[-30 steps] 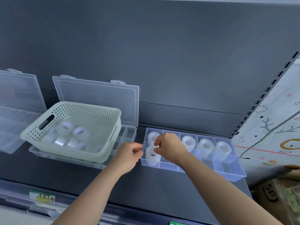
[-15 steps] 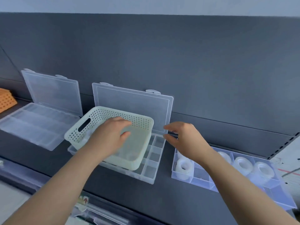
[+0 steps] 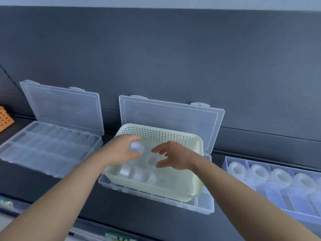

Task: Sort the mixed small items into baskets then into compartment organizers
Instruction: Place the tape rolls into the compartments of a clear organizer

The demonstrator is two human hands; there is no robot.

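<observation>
Back panel (image 3: 173, 58): dark grey, matte, flat; it fills the upper frame. The shelf deck (image 3: 139, 216) is the same grey, with open room along its front edge below the boxes.

Left organizer (image 3: 43, 150): clear frosted plastic, long ribbed compartments, lid (image 3: 64, 108) propped upright against the panel. It stands well apart from the hands.

Middle organizer (image 3: 206, 204): clear, small square cells, hinged lid (image 3: 173, 119) leaning on the panel. Only its front and right rims show.

Basket (image 3: 156, 134): pale cream plastic, perforated walls, rounded corners. It sits on top of the middle organizer and covers most of it, tilted slightly toward the camera.

Right organizer (image 3: 276, 197): blue-tinted clear plastic with straight dividers, just beside the middle one. Its back row holds tape rolls (image 3: 237, 169), one per cell; the front cells show bare.

Orange perforated piece (image 3: 4, 119): cut off by the left edge.

Left hand (image 3: 119, 152): over the basket's left side, fingers curled round a white tape roll (image 3: 137, 147), held above the basket floor; blurred.

Right hand (image 3: 175, 157): inside the basket opening, fingers spread, thumb and forefinger apart above a loose roll (image 3: 152, 160); contact cannot be told.

Further translucent rolls in basket (image 3: 126, 172) lie along the near wall, below both hands.
</observation>
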